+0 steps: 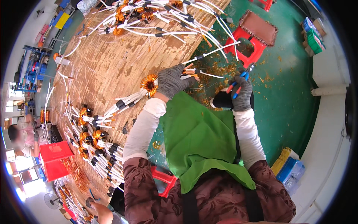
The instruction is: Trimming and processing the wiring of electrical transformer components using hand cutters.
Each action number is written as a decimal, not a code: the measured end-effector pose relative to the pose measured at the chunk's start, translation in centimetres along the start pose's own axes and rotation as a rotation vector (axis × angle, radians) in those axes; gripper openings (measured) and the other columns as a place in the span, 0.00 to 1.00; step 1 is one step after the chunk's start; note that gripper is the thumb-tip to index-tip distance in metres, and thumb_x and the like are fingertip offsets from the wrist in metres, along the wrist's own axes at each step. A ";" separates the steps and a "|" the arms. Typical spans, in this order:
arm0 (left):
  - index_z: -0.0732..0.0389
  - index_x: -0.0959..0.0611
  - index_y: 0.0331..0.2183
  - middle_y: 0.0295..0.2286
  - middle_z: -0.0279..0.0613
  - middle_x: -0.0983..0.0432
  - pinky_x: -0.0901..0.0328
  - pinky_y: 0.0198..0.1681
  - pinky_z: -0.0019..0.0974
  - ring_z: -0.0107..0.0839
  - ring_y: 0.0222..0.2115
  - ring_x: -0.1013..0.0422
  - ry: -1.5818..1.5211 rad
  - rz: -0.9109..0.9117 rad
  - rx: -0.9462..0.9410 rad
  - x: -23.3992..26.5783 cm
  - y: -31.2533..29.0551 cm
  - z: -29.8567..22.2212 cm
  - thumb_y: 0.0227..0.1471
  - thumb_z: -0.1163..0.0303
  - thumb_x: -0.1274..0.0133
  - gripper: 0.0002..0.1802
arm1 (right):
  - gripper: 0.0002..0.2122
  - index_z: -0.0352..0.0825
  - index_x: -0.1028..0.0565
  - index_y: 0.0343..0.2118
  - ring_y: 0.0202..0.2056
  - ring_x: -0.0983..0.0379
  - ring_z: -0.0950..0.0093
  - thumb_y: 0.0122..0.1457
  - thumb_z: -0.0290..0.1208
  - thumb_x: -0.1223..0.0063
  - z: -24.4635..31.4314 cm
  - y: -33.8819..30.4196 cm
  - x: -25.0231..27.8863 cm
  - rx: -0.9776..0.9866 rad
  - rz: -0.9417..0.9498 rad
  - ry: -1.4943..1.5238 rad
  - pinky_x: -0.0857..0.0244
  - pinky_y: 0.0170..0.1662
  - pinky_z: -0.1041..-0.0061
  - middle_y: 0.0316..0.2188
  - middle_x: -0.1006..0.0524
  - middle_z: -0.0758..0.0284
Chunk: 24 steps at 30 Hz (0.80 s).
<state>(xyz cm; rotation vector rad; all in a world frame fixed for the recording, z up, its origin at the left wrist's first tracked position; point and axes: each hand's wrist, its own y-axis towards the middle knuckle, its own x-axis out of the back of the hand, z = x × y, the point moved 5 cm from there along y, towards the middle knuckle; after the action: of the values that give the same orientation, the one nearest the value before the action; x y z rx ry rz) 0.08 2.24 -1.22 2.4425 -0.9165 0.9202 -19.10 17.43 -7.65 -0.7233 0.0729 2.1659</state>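
My left hand, in a grey glove, is closed round the white-sleeved leads of a copper-wound ring coil at the table's edge. The coil sticks out on the left of the fist; bare copper ends and white leads fan out on the right. More white leads with black sleeves trail from the coil's left side. In my right hand, also gloved, are pliers with blue and red handles. Their jaws point up and away, apart from the leads.
The worn wooden table bears a heap of wired coils at the far side and several more coils at left. A red stool stands beyond the right edge. Copper scraps litter the green floor. Another person sits far left.
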 end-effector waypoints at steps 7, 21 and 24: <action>0.63 0.29 0.42 0.29 0.43 0.26 0.34 0.38 0.32 0.30 0.33 0.29 -0.206 0.190 -0.043 2.9 -0.3 2.0 0.40 0.72 0.41 0.24 | 0.10 0.33 0.34 0.38 0.29 0.34 0.73 0.53 0.26 0.51 -7.5 -6.5 -8.4 -0.638 0.352 0.506 0.37 0.38 0.72 0.28 0.31 0.67; 0.64 0.24 0.29 0.24 0.41 0.30 0.36 0.30 0.32 0.32 0.24 0.31 -0.253 -0.066 -0.190 1.9 -0.6 2.4 0.44 0.80 0.48 0.05 | 0.05 0.32 0.28 0.30 0.24 0.29 0.76 0.54 0.28 0.50 -6.8 -2.2 -12.6 -0.359 0.396 0.078 0.33 0.28 0.77 0.23 0.26 0.67; 0.64 0.24 0.29 0.24 0.43 0.30 0.36 0.29 0.31 0.33 0.24 0.30 -0.139 -0.080 -0.265 1.7 -0.5 2.1 0.44 0.80 0.49 0.05 | 0.06 0.31 0.27 0.28 0.22 0.29 0.75 0.51 0.29 0.48 -3.5 -1.6 -13.4 0.091 0.474 -0.580 0.34 0.28 0.75 0.20 0.27 0.64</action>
<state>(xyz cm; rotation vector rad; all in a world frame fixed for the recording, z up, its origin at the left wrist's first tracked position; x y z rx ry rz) 2.32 0.69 -1.60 2.3170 -0.9152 0.5666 -9.72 8.05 -3.32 0.0052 0.0396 2.7228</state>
